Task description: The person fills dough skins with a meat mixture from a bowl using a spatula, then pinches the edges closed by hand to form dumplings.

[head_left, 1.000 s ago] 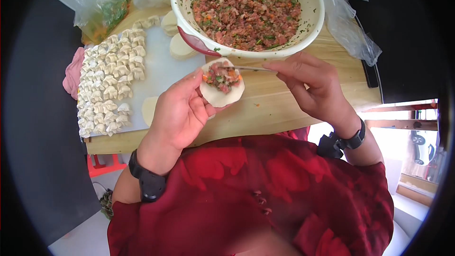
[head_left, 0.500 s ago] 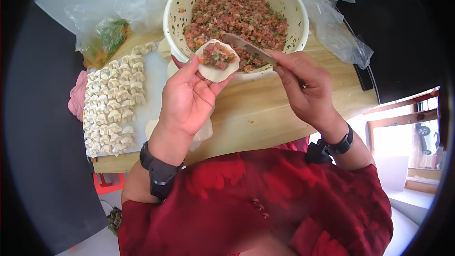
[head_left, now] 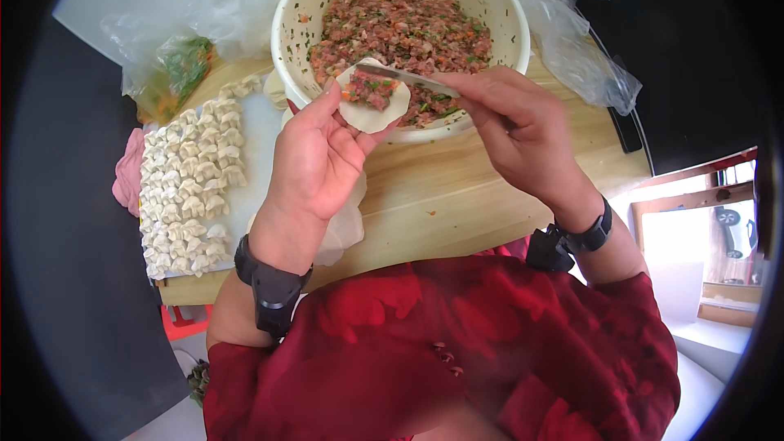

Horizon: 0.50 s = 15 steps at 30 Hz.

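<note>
My left hand [head_left: 322, 151] holds a round dumpling wrapper [head_left: 377, 119] by its edge, with a lump of meat filling [head_left: 371, 90] on it. In my right hand [head_left: 523, 126] is a table knife [head_left: 412, 77], gripped by its handle. The knife's flat blade lies across the top of the filling on the wrapper. Just behind both hands stands a large white bowl [head_left: 282, 41] of minced meat [head_left: 404, 24] flecked with green and orange. More flat wrappers [head_left: 343, 229] lie on the table under my left forearm, partly hidden.
Rows of folded dumplings [head_left: 192, 180] fill a white board [head_left: 260, 126] on the left. Beside it are a pink cloth [head_left: 128, 171] and a plastic bag of greens [head_left: 184, 65]. Another clear bag [head_left: 584, 57] lies right of the bowl on the wooden table [head_left: 457, 196].
The knife has moved left and its blade now rests over the filling in the wrapper. My right hand came left with it; my left hand has hardly moved.
</note>
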Tool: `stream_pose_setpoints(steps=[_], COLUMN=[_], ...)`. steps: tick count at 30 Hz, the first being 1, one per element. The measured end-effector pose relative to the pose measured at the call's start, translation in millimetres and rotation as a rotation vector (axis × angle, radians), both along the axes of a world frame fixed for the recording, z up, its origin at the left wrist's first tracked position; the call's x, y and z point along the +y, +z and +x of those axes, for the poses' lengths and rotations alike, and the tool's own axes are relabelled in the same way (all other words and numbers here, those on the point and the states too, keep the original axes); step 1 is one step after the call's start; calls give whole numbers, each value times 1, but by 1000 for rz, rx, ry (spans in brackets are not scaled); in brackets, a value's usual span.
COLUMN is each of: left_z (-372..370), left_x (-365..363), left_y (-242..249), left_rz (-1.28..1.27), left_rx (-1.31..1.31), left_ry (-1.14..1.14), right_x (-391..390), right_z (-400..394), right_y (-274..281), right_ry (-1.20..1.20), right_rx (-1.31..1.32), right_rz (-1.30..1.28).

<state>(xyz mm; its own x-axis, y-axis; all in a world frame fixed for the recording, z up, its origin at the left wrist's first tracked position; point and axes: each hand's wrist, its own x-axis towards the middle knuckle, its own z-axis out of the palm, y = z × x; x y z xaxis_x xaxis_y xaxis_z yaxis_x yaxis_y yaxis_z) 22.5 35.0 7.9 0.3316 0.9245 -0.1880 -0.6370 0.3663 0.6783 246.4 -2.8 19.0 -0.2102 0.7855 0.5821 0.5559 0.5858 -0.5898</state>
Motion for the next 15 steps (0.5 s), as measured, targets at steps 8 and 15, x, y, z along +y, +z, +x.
stream_pose_setpoints(steps=[8,15], left_z=[-3,0], left_x=[1,-1], left_y=[-2,3], left_rz=[30,40], left_rx=[90,59], left_ry=[-71,-125], right_x=[6,4], right_z=[10,7], right_y=[-6,-4], right_ry=[29,42], right_rx=[-168,-17], right_rz=[81,-33])
